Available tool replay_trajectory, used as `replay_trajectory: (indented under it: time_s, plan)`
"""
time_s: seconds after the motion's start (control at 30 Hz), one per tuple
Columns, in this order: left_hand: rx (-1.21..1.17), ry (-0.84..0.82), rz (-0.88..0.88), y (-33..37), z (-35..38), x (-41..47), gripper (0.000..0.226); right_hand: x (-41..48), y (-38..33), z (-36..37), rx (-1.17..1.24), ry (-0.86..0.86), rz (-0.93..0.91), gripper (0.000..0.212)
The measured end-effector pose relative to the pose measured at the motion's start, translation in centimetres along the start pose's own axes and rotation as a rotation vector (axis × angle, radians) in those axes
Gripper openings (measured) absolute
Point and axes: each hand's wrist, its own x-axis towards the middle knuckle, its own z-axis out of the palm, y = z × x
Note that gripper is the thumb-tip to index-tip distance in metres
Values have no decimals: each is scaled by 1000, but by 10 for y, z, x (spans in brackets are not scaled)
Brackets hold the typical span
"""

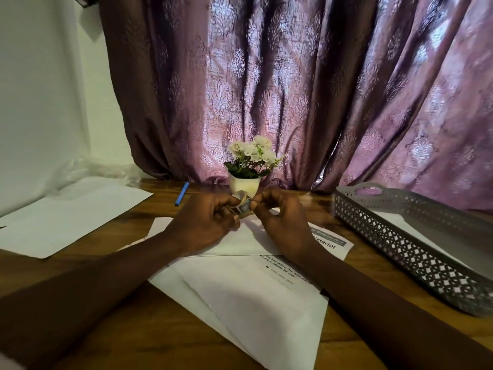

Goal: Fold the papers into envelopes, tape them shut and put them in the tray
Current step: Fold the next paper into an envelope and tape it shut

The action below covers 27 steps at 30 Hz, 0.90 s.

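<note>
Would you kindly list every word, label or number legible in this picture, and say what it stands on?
"Exterior": bold heading on the printed sheet.
"has stains, the door": same sheet, line cut off at both ends.
"are available for use": same sheet, next line.
Grey header box and smallest line: too blurred to read.

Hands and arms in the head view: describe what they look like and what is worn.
The left hand and right hand are bare: no gloves, and no rings, watch or bracelet visible. Both forearms are uncovered, no sleeve showing.
</note>
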Motion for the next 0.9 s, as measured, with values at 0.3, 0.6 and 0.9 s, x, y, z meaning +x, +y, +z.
replay_trajectory:
  time_s: [0.3,0.6,0.9]
  plan:
    - [155,20,48,-6,-3,-1,7,0,0,-1,195,-4,176,19]
    - [319,228,-108,-15,-8,3,5,2,-2,-2,337,57,198,5]
    - [664,67,-284,-42,-30,13,24,3,7,4,384,18,306,20]
